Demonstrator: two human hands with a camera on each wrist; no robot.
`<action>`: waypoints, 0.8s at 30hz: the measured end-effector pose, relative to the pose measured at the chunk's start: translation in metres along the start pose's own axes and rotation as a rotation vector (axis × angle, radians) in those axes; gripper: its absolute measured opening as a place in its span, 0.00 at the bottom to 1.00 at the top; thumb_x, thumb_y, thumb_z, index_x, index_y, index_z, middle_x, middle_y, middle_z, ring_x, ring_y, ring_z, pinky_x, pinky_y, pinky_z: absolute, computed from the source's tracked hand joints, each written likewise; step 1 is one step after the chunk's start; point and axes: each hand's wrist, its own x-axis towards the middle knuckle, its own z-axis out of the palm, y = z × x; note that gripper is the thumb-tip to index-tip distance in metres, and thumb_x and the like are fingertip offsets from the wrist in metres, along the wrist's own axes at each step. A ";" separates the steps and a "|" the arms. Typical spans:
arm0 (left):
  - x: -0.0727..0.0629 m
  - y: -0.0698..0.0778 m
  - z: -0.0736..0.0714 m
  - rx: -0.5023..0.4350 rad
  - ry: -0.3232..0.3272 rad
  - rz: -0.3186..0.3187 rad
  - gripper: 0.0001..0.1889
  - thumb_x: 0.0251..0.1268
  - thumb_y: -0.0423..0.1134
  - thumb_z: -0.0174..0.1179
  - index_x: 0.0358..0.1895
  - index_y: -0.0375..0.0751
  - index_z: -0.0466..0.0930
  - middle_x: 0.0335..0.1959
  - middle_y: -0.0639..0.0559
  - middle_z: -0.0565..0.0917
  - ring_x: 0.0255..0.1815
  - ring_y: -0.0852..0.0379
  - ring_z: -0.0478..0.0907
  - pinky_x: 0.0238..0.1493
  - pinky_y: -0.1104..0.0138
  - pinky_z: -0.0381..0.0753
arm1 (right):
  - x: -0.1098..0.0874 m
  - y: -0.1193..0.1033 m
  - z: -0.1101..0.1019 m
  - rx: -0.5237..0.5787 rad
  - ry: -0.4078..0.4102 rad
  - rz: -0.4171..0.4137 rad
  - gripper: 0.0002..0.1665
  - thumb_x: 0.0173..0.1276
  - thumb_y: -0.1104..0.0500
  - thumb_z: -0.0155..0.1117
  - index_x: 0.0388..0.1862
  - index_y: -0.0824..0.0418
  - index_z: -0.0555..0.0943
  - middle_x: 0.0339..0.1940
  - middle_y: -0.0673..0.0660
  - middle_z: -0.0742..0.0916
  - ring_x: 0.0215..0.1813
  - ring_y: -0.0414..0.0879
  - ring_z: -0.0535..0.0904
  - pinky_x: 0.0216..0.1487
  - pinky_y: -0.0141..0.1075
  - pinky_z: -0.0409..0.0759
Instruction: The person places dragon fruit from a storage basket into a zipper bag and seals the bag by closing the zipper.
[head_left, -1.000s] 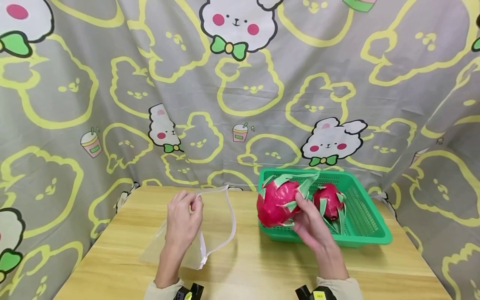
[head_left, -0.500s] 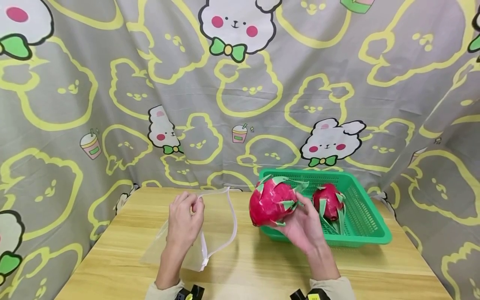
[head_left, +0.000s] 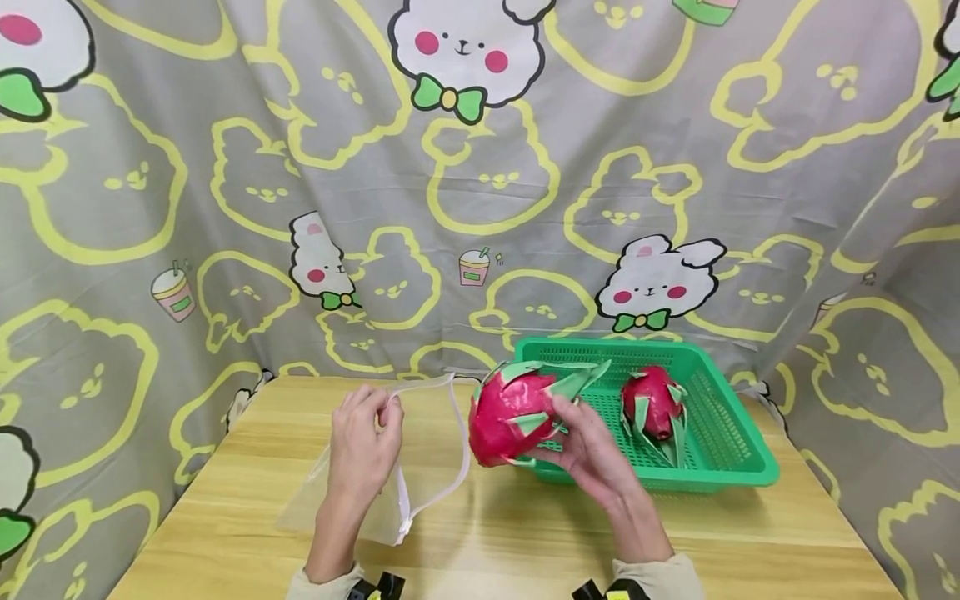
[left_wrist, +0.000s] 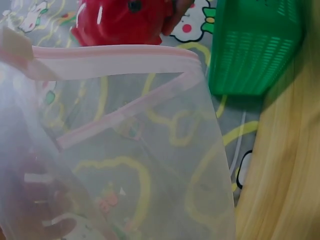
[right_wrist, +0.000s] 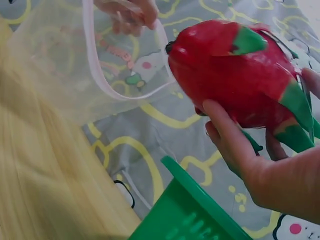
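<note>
My left hand point(head_left: 365, 437) pinches the rim of a clear zip bag point(head_left: 431, 450), whose white-edged mouth gapes toward the right. A red dragon fruit point(head_left: 513, 414) with green leafy scales is gripped in my right hand point(head_left: 592, 454), held up just right of the bag's mouth. In the right wrist view, the thumb and fingers curl round the leafy end of the fruit point(right_wrist: 230, 72), and its dark-tipped end points at the bag point(right_wrist: 90, 60). The left wrist view looks through the bag point(left_wrist: 150, 150), with the fruit point(left_wrist: 122, 22) beyond its opening.
A green perforated basket point(head_left: 731, 417) stands at the right on the wooden table point(head_left: 525, 542), behind my right hand. Inside it lies a second dragon fruit point(head_left: 654, 404). A grey patterned curtain point(head_left: 480, 208) hangs behind the table.
My right hand has carried the dragon fruit leftward, from over the basket to beside the bag's mouth. My left hand keeps its hold on the bag with hardly any movement.
</note>
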 end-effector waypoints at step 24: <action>-0.005 0.011 0.014 0.000 -0.017 0.016 0.21 0.63 0.30 0.60 0.15 0.49 0.62 0.25 0.53 0.76 0.33 0.47 0.73 0.38 0.57 0.66 | 0.004 0.050 0.067 -0.504 0.117 -0.081 0.39 0.65 0.48 0.76 0.67 0.58 0.66 0.37 0.63 0.90 0.37 0.54 0.90 0.34 0.55 0.86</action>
